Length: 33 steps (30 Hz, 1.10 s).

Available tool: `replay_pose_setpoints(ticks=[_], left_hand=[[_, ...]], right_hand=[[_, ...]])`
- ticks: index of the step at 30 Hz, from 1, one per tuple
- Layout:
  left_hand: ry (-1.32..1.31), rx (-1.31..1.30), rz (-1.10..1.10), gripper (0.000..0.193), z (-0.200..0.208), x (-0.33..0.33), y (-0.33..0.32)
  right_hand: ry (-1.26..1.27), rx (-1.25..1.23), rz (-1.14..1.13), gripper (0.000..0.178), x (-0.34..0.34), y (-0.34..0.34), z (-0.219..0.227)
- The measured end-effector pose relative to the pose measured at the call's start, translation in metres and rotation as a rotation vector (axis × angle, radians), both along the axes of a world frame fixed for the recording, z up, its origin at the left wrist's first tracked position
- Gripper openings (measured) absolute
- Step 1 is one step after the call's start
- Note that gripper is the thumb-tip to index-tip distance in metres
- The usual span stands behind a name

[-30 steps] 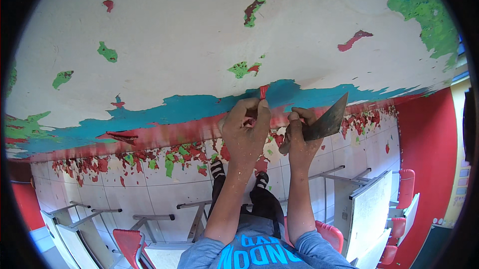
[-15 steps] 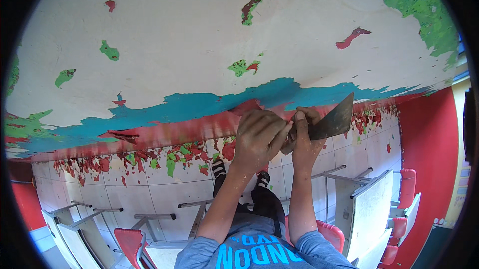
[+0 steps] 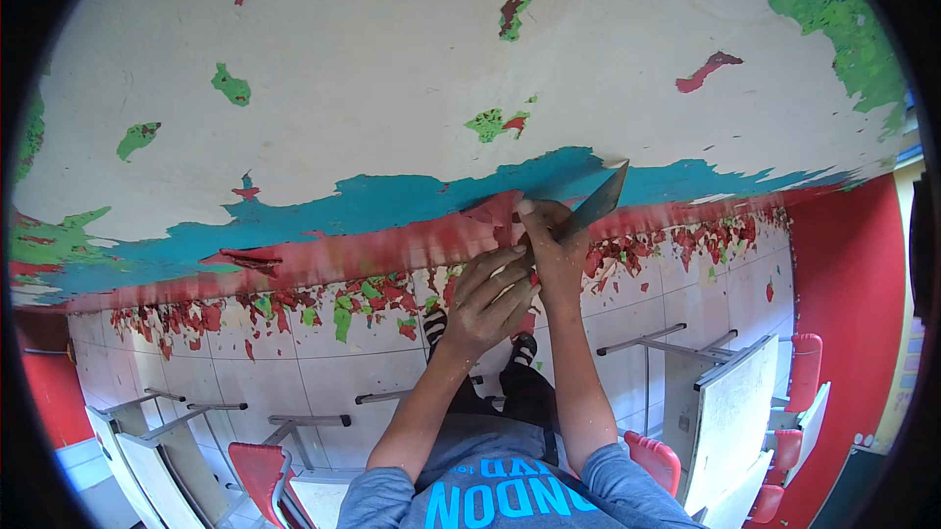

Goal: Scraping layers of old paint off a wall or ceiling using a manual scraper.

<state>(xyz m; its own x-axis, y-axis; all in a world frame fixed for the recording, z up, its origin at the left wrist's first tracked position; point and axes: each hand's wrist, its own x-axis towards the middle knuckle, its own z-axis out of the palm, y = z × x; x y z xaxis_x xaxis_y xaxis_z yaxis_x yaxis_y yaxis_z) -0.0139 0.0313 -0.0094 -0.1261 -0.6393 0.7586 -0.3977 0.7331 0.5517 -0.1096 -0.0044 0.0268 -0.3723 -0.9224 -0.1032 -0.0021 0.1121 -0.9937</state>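
Note:
A scraper with a wide, dark metal blade (image 3: 596, 203) is in my right hand (image 3: 555, 252), whose fingers are wrapped round its handle. The blade tilts up to the right, close to the blue band (image 3: 392, 198) of the wall. To the left of the blade, a loose flap of red paint (image 3: 498, 211) stands off the wall, next to my right thumb. My left hand (image 3: 488, 302) is just below the handle, half bent with its fingers apart. Whether it touches the handle end is hard to see.
The wall (image 3: 372, 68) is white above, with green and red patches. Red and green paint flakes (image 3: 343, 318) litter the tiled floor (image 3: 343, 372) along its foot. Behind me stand desks (image 3: 730, 411) and red chairs (image 3: 263, 480). A red side wall (image 3: 848, 303) rises at right.
My right hand and the scraper have moved left toward the red flap, and the blade has turned more edge-on. My left hand has dropped lower, and its fingers have spread.

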Motion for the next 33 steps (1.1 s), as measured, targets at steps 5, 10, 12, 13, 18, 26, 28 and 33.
replay_pose_setpoints(ticks=[5, 10, 12, 13, 18, 26, 28, 33], left_hand=[[0.059, -0.014, -0.023, 0.015, 0.000, 0.003, 0.002], [0.141, 0.010, 0.095, 0.013, 0.005, 0.007, 0.006], [0.200, 0.036, 0.221, 0.013, 0.009, 0.006, 0.005], [0.562, 0.403, 0.244, 0.014, 0.010, 0.004, 0.003], [1.186, 1.188, -0.098, 0.019, 0.011, 0.000, -0.027], [1.164, 1.191, -0.051, 0.015, -0.008, -0.017, -0.002], [1.175, 1.232, -0.065, 0.012, -0.018, -0.015, 0.002], [0.788, 1.123, -0.027, 0.019, -0.037, -0.007, 0.001]], right_hand=[[-0.028, -0.129, 0.010, 0.019, 0.012, -0.013, -0.002], [0.002, -0.170, 0.001, 0.016, 0.017, -0.015, -0.004], [0.029, -0.218, -0.005, 0.015, 0.017, -0.014, -0.002], [-0.010, -0.211, 0.006, 0.015, 0.016, -0.013, -0.001], [0.001, -0.200, 0.023, 0.015, 0.011, -0.008, -0.004], [0.143, -0.093, 0.013, 0.016, -0.004, 0.029, -0.031], [0.016, 0.068, 0.070, 0.017, -0.004, 0.037, -0.035], [0.164, -0.143, -0.049, 0.021, 0.002, 0.013, -0.040]])
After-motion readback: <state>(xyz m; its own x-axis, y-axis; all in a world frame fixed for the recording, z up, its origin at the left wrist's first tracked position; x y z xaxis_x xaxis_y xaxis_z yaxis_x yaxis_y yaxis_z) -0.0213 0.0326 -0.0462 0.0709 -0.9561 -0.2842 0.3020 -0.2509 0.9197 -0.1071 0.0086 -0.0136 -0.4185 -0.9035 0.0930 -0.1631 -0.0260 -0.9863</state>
